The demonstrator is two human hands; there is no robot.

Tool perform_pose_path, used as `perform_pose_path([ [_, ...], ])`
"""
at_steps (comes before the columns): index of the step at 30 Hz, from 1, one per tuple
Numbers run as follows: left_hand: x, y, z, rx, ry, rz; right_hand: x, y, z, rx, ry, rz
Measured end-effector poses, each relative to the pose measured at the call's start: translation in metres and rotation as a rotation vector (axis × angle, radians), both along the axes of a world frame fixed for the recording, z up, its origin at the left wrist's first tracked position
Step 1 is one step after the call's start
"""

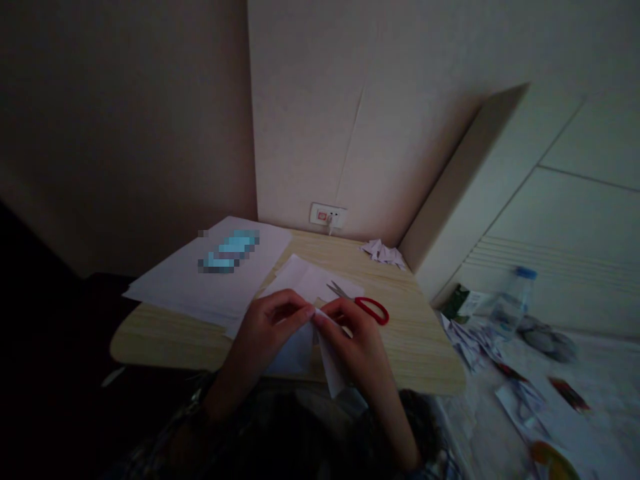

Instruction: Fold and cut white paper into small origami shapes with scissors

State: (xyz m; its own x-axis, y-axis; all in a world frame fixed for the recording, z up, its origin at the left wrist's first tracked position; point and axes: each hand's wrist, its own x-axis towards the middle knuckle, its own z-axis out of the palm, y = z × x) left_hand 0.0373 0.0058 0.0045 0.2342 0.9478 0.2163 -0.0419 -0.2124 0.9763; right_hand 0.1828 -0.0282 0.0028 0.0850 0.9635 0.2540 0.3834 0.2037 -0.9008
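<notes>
Between both hands is a piece of white paper (331,367), pinched at its top and hanging down over the table's front edge. My left hand (273,327) has thumb and forefinger pressed together on it. My right hand (353,333) pinches it at the same spot, the fingertips of both hands meeting. Other white sheets (305,277) lie on the table under and behind the hands. Just beyond the right hand rest scissors (371,311) with red handles, their blades partly spread and lying over a sheet. Whether the held paper is folded there is hidden by the fingers.
The wooden table (410,333) has rounded corners. A large paper stack (200,287) with a blurred-out bright object (230,252) covers its left. Folded paper pieces (384,253) sit at the back right, near a wall socket (328,215). To the right are a plastic bottle (515,303) and more folded paper (470,340).
</notes>
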Motion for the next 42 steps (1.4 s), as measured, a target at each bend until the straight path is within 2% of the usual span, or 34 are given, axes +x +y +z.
perform_pose_path([
  [7, 0.0014, -0.0022, -0.0011, 0.064, -0.024, 0.047, -0.0060, -0.0027, 0.0012, 0.096, -0.134, -0.052],
  [16, 0.0004, -0.0008, -0.0024, 0.077, -0.041, -0.014, -0.0053, -0.0030, 0.0013, 0.119, -0.026, -0.064],
  [26, 0.0000, -0.0052, 0.0011, 0.079, -0.026, 0.051, -0.0074, -0.0052, -0.0001, 0.171, -0.086, -0.031],
  [30, -0.0010, -0.0063, -0.0006, 0.055, -0.037, 0.112, -0.0056, -0.0065, 0.0008, 0.142, -0.039, 0.016],
  [37, -0.0025, -0.0031, -0.0016, -0.026, 0.000, 0.069, -0.0066, -0.0058, -0.0002, 0.073, 0.049, -0.031],
  [42, -0.0015, -0.0045, 0.0019, -0.004, -0.007, 0.080, -0.0086, -0.0056, 0.0001, 0.077, 0.065, -0.020],
])
